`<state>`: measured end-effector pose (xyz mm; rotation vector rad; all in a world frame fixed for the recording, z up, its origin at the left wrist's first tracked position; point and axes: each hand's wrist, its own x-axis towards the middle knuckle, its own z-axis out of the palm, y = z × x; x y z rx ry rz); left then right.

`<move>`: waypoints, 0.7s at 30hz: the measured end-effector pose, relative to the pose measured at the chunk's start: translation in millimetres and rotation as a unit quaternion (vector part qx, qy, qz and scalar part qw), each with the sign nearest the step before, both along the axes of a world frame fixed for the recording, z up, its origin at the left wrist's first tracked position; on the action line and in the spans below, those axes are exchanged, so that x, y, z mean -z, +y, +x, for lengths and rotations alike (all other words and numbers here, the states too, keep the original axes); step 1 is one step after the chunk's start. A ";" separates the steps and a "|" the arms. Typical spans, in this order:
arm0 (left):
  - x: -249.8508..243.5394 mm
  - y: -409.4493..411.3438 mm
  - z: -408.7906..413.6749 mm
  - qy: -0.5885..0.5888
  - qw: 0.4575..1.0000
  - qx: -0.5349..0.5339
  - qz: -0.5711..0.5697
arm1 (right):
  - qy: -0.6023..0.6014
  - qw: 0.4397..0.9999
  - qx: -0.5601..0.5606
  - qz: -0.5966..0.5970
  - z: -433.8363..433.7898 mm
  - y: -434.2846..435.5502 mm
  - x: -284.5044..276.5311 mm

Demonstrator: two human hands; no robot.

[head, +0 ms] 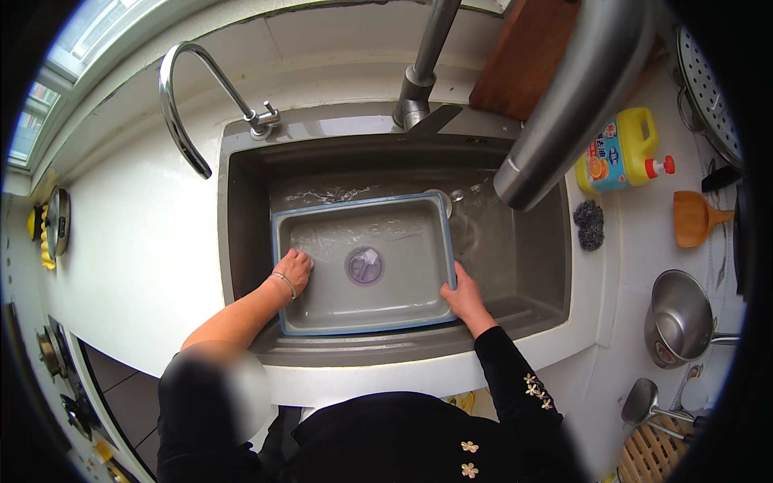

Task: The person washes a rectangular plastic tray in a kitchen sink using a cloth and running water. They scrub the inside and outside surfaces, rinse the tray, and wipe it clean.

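Observation:
A grey rectangular basin (pixel 398 302) with a blue rim lies in the large grey-brown kitchen sink (pixel 543 265). Its floor is wet, and a round, purplish translucent piece (pixel 365 266) sits near the middle. My right hand (pixel 464 294) grips the basin's right rim, thumb inside the edge. Inside the left end of the basin, my left hand (pixel 294 270) has its fingers curled down by the wall. A small pale spot shows at those fingertips; whether it is a held thing is unclear. Water glistens on the sink floor around the basin.
A large grey faucet (pixel 519 187) hangs over the sink's right part. At the left rear corner stands a slim chrome tap (pixel 181 115). Right of the sink are a yellow detergent bottle (pixel 622 151), steel-wool scourers (pixel 589 225), a wooden spatula (pixel 694 218) and a steel saucepan (pixel 679 320).

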<state>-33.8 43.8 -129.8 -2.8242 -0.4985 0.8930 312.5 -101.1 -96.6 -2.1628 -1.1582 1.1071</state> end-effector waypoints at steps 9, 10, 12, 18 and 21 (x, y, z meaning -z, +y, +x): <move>-33.9 -40.6 13.5 0.140 0.985 -0.004 -0.104 | 0.000 0.998 0.013 0.060 -16.1 1.0 -13.5; -29.6 -46.0 11.3 0.142 0.980 -0.031 -0.134 | -0.005 0.998 0.008 0.059 -17.3 0.3 -12.6; -19.4 -52.4 1.3 0.147 0.967 -0.087 -0.191 | -0.005 0.998 0.002 0.062 -18.3 1.3 -11.6; -0.9 -45.5 32.0 0.139 0.878 -0.300 -0.347 | -0.028 0.998 -0.008 0.051 -17.2 1.6 -5.2; 11.7 -53.4 63.0 -0.031 0.820 -0.410 -0.398 | -0.042 0.999 0.006 0.005 -10.7 2.1 -5.9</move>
